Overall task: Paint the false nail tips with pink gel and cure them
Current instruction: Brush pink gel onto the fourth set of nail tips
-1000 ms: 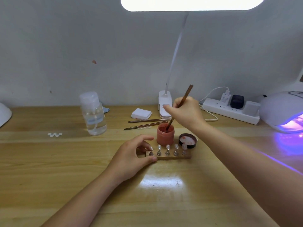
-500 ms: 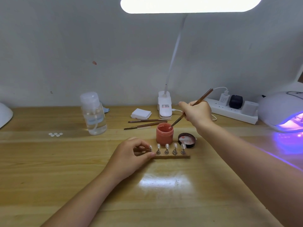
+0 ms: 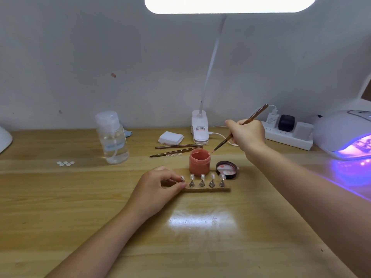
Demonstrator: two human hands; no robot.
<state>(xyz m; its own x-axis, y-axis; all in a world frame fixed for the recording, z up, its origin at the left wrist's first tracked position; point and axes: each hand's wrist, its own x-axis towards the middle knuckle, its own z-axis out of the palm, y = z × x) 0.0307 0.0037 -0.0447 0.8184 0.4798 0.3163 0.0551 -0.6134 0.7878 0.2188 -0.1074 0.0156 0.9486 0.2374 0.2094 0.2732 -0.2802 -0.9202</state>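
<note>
- Head view: a wooden table (image 3: 60, 197) is seen from above and behind the two hands, with a lit lamp panel (image 3: 230, 4) overhead.
- A thin brush (image 3: 239, 130) is pinched in the closed fingers of the right hand (image 3: 248, 135); its handle is tilted up to the right, and its pink-loaded tip is held just above the right rim of the gel jar.
- The open gel jar (image 3: 199, 162), filled with pink gel, is stood upright just behind the nail holder; its dark lid (image 3: 226, 169) is laid beside it on the right, inner face up.
- The wooden nail holder (image 3: 208, 189) is steadied at its left end by the left hand (image 3: 158, 189), whose thumb and forefinger are closed on the leftmost stand.
- Four clear nail tips (image 3: 202, 176) are seen standing on small metal stands along the strip; a fifth is partly hidden by the left fingers. No pink can be made out on them.
- Two spare brushes (image 3: 176, 150) are laid flat behind the jar, near a stack of white pads (image 3: 170, 137) and the lamp's clip base (image 3: 199, 127).
- A clear pump bottle (image 3: 112, 137) is stood at the left, with a small cluster of white dots (image 3: 65, 163) on the table in front of it.
- The curing lamp (image 3: 345, 133) is set at the far right, well apart from the holder, with violet light cast from its opening; a white power strip (image 3: 287, 135) is placed beside it.
</note>
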